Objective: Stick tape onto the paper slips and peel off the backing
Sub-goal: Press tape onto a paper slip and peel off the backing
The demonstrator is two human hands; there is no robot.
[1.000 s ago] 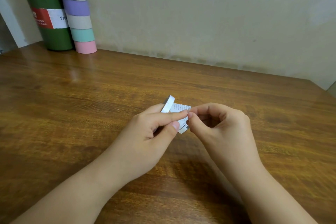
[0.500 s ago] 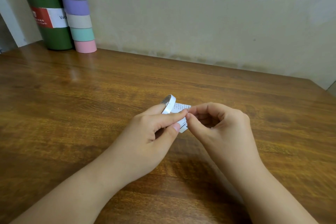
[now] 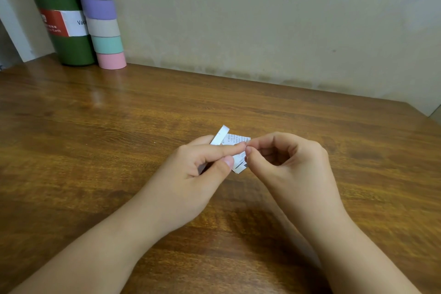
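Observation:
A small printed paper slip [image 3: 239,164] is held just above the wooden table [image 3: 119,138] at its middle. My left hand [image 3: 191,174] pinches the slip between thumb and forefinger, and a white tape roll [image 3: 220,135] sticks up from behind those fingers. My right hand [image 3: 286,164] meets it from the right, thumb and forefinger tips pinched together at the slip's right edge. What sits between those tips is too small to tell, and most of the slip is hidden by my fingers.
A dark green bottle [image 3: 62,21] with a red and white label stands at the back left against the wall. Beside it rises a stack of pastel tape rolls [image 3: 102,14]. The table's right corner [image 3: 427,117] lies at the far right.
Almost nothing differs. My right fingertips have shifted very slightly at the slip's edge; both hands stay in the same place.

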